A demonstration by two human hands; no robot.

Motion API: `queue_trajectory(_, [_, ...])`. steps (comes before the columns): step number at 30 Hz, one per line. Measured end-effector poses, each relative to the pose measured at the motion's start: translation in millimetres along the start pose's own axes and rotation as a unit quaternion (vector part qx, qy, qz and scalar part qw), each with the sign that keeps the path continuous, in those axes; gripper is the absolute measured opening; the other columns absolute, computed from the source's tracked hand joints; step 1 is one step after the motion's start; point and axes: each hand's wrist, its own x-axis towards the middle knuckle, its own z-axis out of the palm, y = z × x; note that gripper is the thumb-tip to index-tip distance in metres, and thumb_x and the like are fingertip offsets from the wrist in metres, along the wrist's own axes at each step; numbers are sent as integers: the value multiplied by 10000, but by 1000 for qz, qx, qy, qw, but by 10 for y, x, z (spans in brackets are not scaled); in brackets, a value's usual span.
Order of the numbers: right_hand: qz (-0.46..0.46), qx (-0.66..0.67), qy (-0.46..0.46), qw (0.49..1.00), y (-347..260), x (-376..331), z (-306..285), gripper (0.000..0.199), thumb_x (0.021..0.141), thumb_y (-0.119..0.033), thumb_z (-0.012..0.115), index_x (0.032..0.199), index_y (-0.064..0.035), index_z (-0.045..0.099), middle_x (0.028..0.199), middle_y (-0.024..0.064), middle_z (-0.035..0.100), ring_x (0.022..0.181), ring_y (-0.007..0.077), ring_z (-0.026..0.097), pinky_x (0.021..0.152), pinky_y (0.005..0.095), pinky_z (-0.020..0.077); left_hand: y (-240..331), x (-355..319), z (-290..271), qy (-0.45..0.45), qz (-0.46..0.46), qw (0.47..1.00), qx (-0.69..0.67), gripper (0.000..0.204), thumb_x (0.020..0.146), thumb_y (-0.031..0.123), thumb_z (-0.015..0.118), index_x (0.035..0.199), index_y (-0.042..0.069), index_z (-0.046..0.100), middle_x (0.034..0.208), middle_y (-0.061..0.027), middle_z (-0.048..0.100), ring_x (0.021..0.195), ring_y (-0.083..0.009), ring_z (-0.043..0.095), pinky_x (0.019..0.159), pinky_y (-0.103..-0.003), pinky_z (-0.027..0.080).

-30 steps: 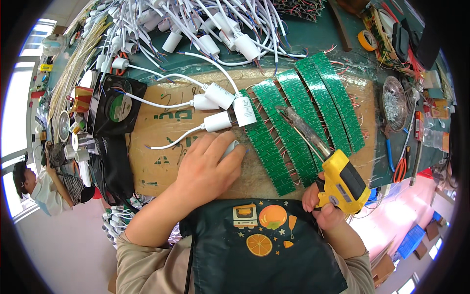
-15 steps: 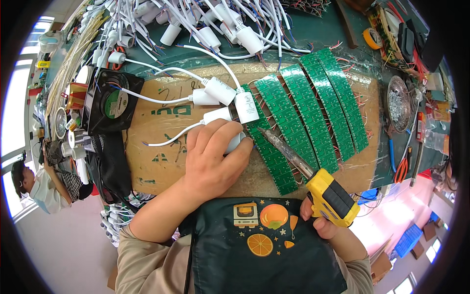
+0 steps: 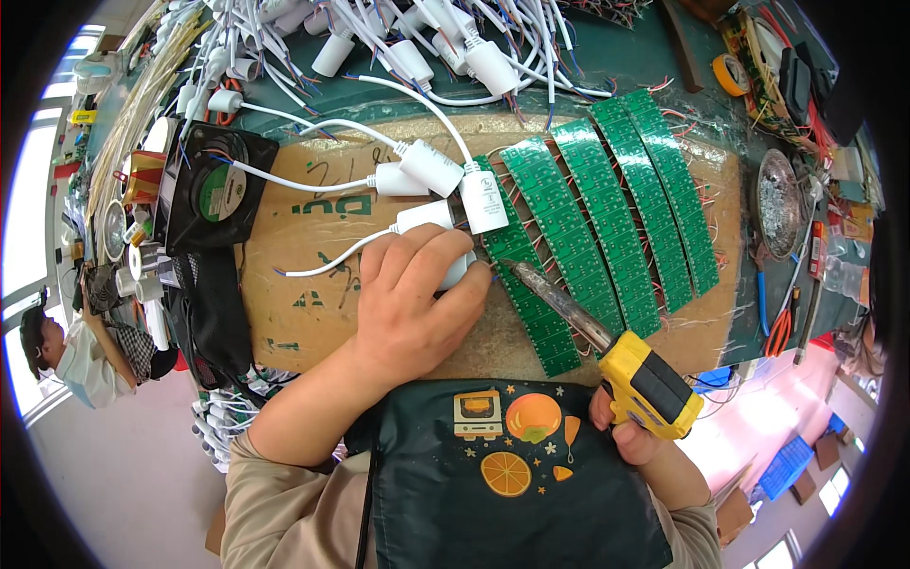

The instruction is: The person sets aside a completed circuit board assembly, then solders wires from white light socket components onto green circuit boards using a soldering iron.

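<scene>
My left hand [image 3: 412, 299] is closed around a white cylindrical cable connector [image 3: 458, 271], its fingers hiding most of it. The connector's end lies against the left edge of the leftmost green circuit board strip [image 3: 536, 318]. My right hand [image 3: 621, 429] grips a yellow and black soldering gun [image 3: 654, 384] at the lower right. The gun's dark metal tip points up and left, over that same strip and near the connector. Whether the tip touches the board cannot be made out. More white connectors [image 3: 485, 201] with cables lie just beyond my left hand.
Several more green strips [image 3: 607, 228] stand side by side on the cardboard sheet [image 3: 275, 322]. A black fan [image 3: 213, 190] is at left, and a heap of white cables [image 3: 408, 57] at the back. To the right are a metal dish [image 3: 777, 204] and orange-handled pliers [image 3: 778, 330].
The soldering tip has shifted slightly nearer to me along the leftmost strip. My left hand keeps its hold on the connector. The whole view has moved a little.
</scene>
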Motion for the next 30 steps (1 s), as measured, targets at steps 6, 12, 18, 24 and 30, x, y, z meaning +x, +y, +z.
queue_trajectory(6, [15, 12, 22, 1000, -52, 37, 53, 336, 899, -337, 741, 751, -65, 612, 655, 35, 583, 593, 199, 579, 544, 324, 448, 1, 8, -7, -2, -1, 1000, -2, 348, 610, 45, 771, 940, 113, 682, 1086, -71, 633, 964, -280, 628, 795, -398, 437])
queue_trajectory(12, [10, 25, 24, 999, -56, 47, 59, 318, 910, -334, 725, 816, -44, 638, 663, 37, 587, 589, 195, 575, 541, 324, 446, -2, 14, -15, -3, 1, 1000, -7, 338, 614, 51, 769, 935, 111, 682, 1091, -73, 633, 967, -281, 629, 807, -400, 439])
queue_trajectory(18, [19, 18, 15, 1000, -49, 39, 49, 326, 916, -344, 717, 833, -37, 642, 683, 42, 592, 590, 192, 573, 544, 320, 447, -8, 3, -16, -5, 2, 1000, -6, 332, 618, 56, 769, 934, 112, 684, 1101, -70, 630, 978, -280, 626, 817, -399, 434])
queue_trajectory(24, [36, 11, 7, 999, -34, 32, 29, 345, 912, -349, 723, 791, -40, 629, 677, 44, 585, 592, 190, 568, 546, 318, 447, -12, -2, -25, -12, 3, 1000, -4, 334, 620, 62, 771, 939, 114, 686, 1112, -67, 626, 995, -276, 621, 824, -397, 427])
queue_trajectory(30, [0, 102, 4, 995, 92, -87, 8, 484, 909, -351, 742, 1172, 32, 607, 774, 64, 595, 640, 163, 563, 564, 301, 455, -7, -10, -27, -16, -1, 1000, -3, 338, 620, 68, 775, 942, 118, 689, 1118, -64, 622, 1000, -275, 618, 832, -403, 424])
